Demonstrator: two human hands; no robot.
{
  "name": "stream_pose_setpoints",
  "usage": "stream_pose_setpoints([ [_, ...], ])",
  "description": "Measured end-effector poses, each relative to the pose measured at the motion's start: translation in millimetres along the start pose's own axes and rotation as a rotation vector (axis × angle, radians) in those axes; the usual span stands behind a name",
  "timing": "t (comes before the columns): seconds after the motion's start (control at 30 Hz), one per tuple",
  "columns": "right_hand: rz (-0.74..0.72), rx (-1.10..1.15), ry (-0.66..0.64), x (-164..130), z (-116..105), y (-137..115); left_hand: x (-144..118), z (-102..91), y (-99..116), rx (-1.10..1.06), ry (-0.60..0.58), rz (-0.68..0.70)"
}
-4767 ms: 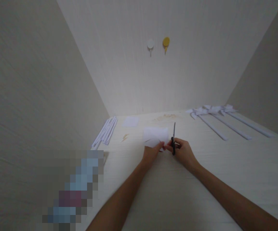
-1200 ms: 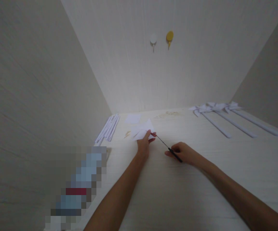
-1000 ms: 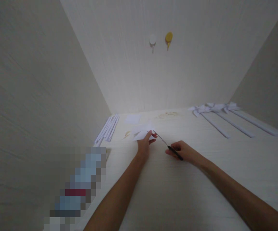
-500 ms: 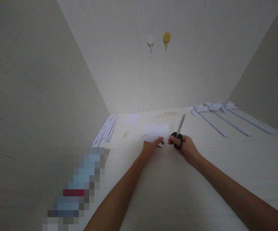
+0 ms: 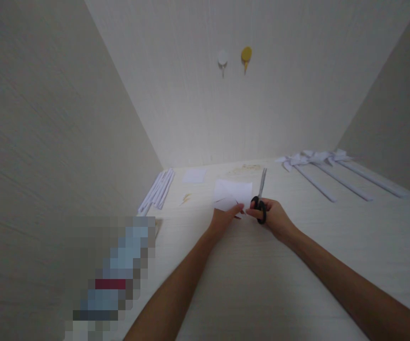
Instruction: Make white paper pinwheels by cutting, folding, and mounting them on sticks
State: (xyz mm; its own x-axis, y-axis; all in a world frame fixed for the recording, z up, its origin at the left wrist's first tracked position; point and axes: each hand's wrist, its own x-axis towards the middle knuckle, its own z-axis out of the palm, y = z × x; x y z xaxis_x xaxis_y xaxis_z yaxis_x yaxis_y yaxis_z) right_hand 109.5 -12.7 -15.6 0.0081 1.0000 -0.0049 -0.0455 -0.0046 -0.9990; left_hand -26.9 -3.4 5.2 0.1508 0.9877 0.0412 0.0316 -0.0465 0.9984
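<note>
My left hand [image 5: 226,214] is closed on the lower edge of a white sheet of paper [image 5: 233,189], with the thumb on top. Slits or creases show in the sheet near its lower left and close to my thumb. In my right hand [image 5: 274,218] is a pair of scissors [image 5: 259,204] with black handles, blades pointing away from me. The blades look nearly closed and stand to the right of the sheet. My right fingertips are close to the sheet's lower right corner; whether they pinch it I cannot tell.
Rolled white paper sticks [image 5: 158,189] lie bundled at the left. A small square of paper [image 5: 194,176] lies at the back, near thin yellowish pieces [image 5: 186,198]. Paper shapes on sticks [image 5: 314,158] lie back right. Two hooks, white [image 5: 222,58] and yellow [image 5: 246,54], hang on the wall.
The sheet has shifted slightly right and shows more plainly. The scissors have moved a little left and turned more upright, and my right fingertips have come nearer my left hand.
</note>
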Motion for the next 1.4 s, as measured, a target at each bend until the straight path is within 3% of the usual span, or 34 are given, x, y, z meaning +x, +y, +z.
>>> stream_pose_setpoints([
  [0.23, -0.015, 0.031, -0.047, 1.0, -2.4, 1.7, 1.0, 0.1, -1.9, -0.011, 0.030, 0.003],
  [1.1, -0.013, 0.053, -0.019, 0.5, -2.1, 1.8, 2.3, 0.0, -4.9, 0.076, 0.012, 0.015],
  [1.2, -0.033, 0.045, -0.005, 1.5, -3.6, 2.4, 3.5, -3.6, -8.7, 0.008, -0.022, 0.047],
  [1.33, -0.043, 0.051, -0.003, 3.0, -6.9, 1.6, 8.3, -16.4, -12.3, -0.230, -0.204, 0.044],
  [1.4, -0.038, 0.049, -0.007, 3.3, -8.0, 0.1, 11.7, -25.1, -13.3, -0.234, -0.122, 0.048],
])
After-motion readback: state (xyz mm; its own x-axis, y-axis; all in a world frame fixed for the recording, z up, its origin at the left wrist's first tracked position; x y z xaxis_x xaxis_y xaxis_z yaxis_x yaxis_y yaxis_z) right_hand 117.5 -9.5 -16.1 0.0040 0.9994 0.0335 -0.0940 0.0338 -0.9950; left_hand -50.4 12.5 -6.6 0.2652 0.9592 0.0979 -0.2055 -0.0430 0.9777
